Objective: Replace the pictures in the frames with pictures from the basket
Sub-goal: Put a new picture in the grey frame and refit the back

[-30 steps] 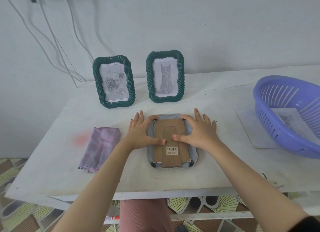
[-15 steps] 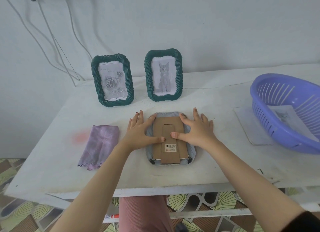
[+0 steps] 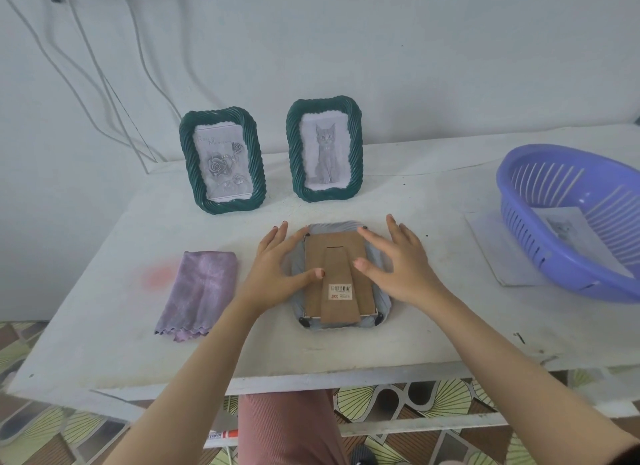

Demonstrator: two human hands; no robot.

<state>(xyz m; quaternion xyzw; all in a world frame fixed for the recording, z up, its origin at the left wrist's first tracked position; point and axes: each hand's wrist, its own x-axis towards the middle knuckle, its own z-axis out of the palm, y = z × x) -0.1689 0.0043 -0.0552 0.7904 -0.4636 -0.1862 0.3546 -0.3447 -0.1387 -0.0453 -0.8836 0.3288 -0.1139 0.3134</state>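
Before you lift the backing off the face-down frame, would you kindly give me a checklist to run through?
1. Grey picture frame lies face down, with its brown cardboard backing on top: ok.
2. Left hand and right hand rest on opposite sides of it with straight fingers: ok.
3. Black corner tabs turned clear of the backing: cannot tell.
4. Printed picture is ready in the purple plastic basket: ok.
5. Green rose-picture frame and green cat-picture frame stand upright, apart from the hands: ok.
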